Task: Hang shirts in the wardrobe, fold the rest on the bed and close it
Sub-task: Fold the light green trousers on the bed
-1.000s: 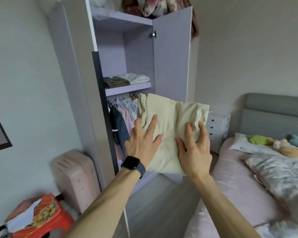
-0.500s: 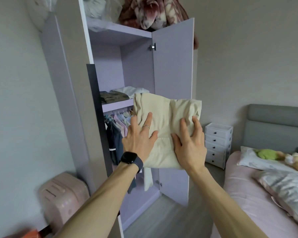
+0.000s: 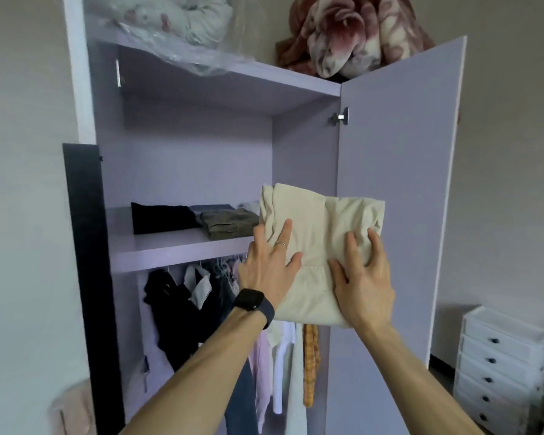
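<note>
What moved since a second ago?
The folded cream garment went up and closer to the wardrobe shelf. The left hand and right hand kept the same hold on it; the door stayed open.
</note>
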Demonstrator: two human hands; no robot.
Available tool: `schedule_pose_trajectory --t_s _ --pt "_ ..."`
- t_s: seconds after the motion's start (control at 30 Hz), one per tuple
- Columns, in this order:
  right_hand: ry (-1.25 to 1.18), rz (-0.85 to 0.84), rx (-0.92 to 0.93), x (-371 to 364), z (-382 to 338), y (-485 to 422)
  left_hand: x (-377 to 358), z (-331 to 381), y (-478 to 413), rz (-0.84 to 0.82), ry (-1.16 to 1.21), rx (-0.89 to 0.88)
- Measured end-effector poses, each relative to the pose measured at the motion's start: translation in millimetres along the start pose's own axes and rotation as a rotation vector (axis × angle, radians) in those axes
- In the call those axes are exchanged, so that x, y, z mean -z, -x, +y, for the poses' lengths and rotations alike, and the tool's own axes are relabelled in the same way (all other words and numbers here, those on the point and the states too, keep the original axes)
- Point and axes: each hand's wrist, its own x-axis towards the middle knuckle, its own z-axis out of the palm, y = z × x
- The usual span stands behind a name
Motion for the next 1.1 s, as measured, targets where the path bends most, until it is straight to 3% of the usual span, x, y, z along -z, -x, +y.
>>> schedule_pose_trajectory --t_s 0.23,0.57,0.93,1.1 --pt "-0.120 -0.137 0.115 -120 3 -105 -52 -46 -102 0.037 -0.085 0.146" --pt "-0.284 -0.306 0.197 -256 -89 -169 -40 -156 -189 0.088 -0.390 0.261" --pt "-0.372 -0.498 0.299 -406 -193 -210 -68 -295 -270 -0.020 -0.633 0.381" --pt "-0.289 -0.667 0.352 -469 -210 -209 -106 -361 -287 -0.198 -0.598 0.464"
